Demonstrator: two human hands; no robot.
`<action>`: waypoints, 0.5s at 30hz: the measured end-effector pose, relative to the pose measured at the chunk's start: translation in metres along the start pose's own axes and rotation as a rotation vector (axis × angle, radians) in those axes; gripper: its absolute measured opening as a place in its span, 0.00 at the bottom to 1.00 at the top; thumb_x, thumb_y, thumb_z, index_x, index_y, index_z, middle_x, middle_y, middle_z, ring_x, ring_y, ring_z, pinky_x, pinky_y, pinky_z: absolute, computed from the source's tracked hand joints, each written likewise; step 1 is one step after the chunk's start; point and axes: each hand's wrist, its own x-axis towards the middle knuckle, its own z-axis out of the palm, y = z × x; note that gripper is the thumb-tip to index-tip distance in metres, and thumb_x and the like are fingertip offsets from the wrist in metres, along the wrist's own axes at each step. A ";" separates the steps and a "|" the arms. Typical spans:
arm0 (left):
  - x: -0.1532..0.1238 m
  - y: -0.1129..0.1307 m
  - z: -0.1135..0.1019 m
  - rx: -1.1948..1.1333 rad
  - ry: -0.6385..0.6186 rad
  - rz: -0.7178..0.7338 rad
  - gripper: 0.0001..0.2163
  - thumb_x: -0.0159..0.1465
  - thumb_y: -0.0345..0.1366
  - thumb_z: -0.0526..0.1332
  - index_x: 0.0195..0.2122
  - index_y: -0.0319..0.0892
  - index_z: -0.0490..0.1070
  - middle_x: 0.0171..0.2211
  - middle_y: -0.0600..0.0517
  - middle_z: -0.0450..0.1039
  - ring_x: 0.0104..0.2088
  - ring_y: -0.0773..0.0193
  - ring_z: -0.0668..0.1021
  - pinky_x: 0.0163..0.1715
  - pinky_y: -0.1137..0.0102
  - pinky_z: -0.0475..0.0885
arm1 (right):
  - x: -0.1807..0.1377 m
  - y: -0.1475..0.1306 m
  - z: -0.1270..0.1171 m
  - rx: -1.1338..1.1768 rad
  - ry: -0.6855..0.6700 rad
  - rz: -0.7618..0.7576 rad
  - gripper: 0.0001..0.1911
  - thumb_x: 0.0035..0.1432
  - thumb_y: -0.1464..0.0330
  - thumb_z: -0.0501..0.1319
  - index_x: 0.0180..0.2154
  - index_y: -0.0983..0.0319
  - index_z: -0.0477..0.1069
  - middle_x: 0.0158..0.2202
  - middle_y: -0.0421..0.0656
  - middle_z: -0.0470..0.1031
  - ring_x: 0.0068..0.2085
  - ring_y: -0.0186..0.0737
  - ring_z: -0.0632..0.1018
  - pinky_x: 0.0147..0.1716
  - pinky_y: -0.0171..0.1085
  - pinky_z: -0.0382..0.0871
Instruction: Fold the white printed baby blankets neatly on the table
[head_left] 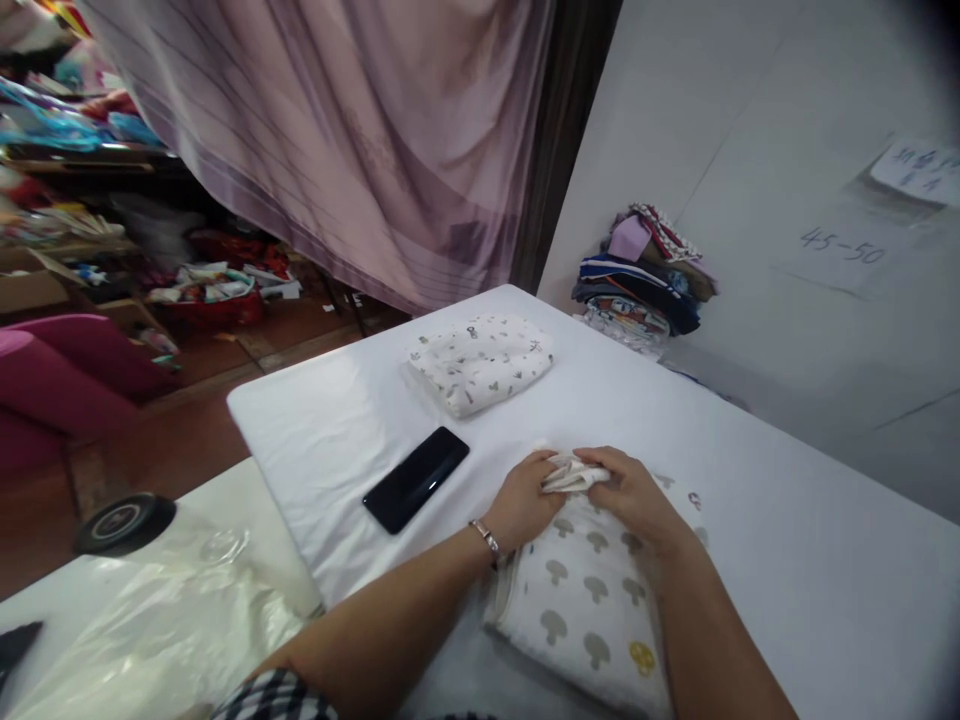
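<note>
A white cloth printed with grey mushrooms (pixel 585 600) lies on the white table (pixel 787 560) in front of me. Both hands rest at its far end. My left hand (pixel 525 505), with a bracelet at the wrist, and my right hand (pixel 637 495) are closed on a bunched white fold of that cloth (pixel 574 472) between them. A second folded white patterned cloth (pixel 480 362) lies farther back on the table, apart from my hands.
A black phone (pixel 416 478) lies face up left of my hands. Clear plastic bags (pixel 172 610) and a black round object (pixel 124 522) sit at the near left. A stack of folded clothes (pixel 645 275) stands against the wall. A pink curtain (pixel 360 130) hangs behind.
</note>
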 end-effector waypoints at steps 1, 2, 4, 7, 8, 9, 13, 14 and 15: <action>0.000 0.001 -0.003 -0.012 -0.021 -0.034 0.09 0.55 0.32 0.60 0.37 0.44 0.73 0.42 0.51 0.73 0.44 0.61 0.73 0.47 0.67 0.67 | 0.000 -0.002 0.000 0.039 -0.006 0.016 0.17 0.48 0.71 0.60 0.42 0.59 0.73 0.38 0.43 0.75 0.39 0.42 0.74 0.42 0.42 0.67; 0.001 0.001 -0.007 -0.037 -0.050 -0.084 0.11 0.54 0.34 0.62 0.39 0.43 0.72 0.42 0.51 0.73 0.43 0.60 0.74 0.46 0.67 0.68 | 0.000 -0.004 0.000 0.072 -0.016 0.034 0.15 0.47 0.73 0.59 0.40 0.59 0.74 0.36 0.43 0.75 0.37 0.41 0.74 0.39 0.40 0.67; 0.004 0.001 -0.017 -0.128 -0.142 -0.191 0.18 0.51 0.40 0.66 0.43 0.42 0.71 0.42 0.51 0.73 0.42 0.59 0.74 0.45 0.65 0.68 | -0.001 -0.010 -0.003 0.120 -0.048 0.074 0.14 0.46 0.74 0.59 0.37 0.60 0.75 0.33 0.41 0.75 0.34 0.39 0.74 0.35 0.37 0.67; 0.010 -0.001 -0.032 -0.312 -0.282 -0.288 0.24 0.50 0.44 0.67 0.47 0.42 0.70 0.46 0.49 0.72 0.47 0.57 0.73 0.48 0.64 0.66 | -0.004 -0.017 -0.007 0.185 -0.149 0.148 0.13 0.46 0.73 0.60 0.37 0.60 0.75 0.33 0.40 0.75 0.34 0.39 0.74 0.33 0.35 0.67; 0.011 -0.003 -0.034 -0.370 -0.302 -0.305 0.23 0.51 0.45 0.66 0.47 0.42 0.70 0.47 0.48 0.72 0.47 0.57 0.73 0.49 0.64 0.66 | -0.005 -0.018 -0.009 0.208 -0.192 0.162 0.13 0.46 0.73 0.60 0.37 0.60 0.75 0.34 0.40 0.75 0.34 0.39 0.74 0.33 0.34 0.67; 0.012 -0.005 -0.034 -0.422 -0.295 -0.320 0.22 0.53 0.45 0.65 0.47 0.42 0.70 0.47 0.48 0.73 0.47 0.57 0.73 0.49 0.64 0.66 | -0.006 -0.019 -0.010 0.223 -0.227 0.167 0.13 0.47 0.73 0.60 0.37 0.60 0.75 0.34 0.40 0.75 0.34 0.39 0.74 0.33 0.34 0.67; 0.014 -0.014 -0.020 -0.435 -0.110 -0.356 0.19 0.55 0.37 0.62 0.48 0.40 0.69 0.43 0.48 0.75 0.43 0.60 0.75 0.45 0.65 0.68 | -0.007 -0.021 -0.011 0.193 -0.288 0.127 0.11 0.47 0.75 0.59 0.34 0.61 0.76 0.32 0.40 0.73 0.32 0.36 0.72 0.30 0.33 0.65; 0.014 -0.016 -0.016 -0.367 -0.074 -0.334 0.18 0.54 0.35 0.62 0.47 0.41 0.69 0.42 0.49 0.75 0.42 0.61 0.75 0.45 0.65 0.68 | -0.007 -0.021 -0.010 0.182 -0.290 0.114 0.11 0.46 0.75 0.59 0.33 0.61 0.75 0.32 0.40 0.73 0.31 0.36 0.71 0.30 0.33 0.64; 0.014 -0.018 -0.013 -0.289 -0.057 -0.301 0.17 0.54 0.33 0.62 0.46 0.41 0.70 0.41 0.50 0.75 0.42 0.61 0.75 0.45 0.66 0.68 | -0.007 -0.020 -0.009 0.176 -0.287 0.103 0.10 0.46 0.75 0.59 0.32 0.61 0.75 0.31 0.40 0.73 0.31 0.36 0.71 0.30 0.33 0.64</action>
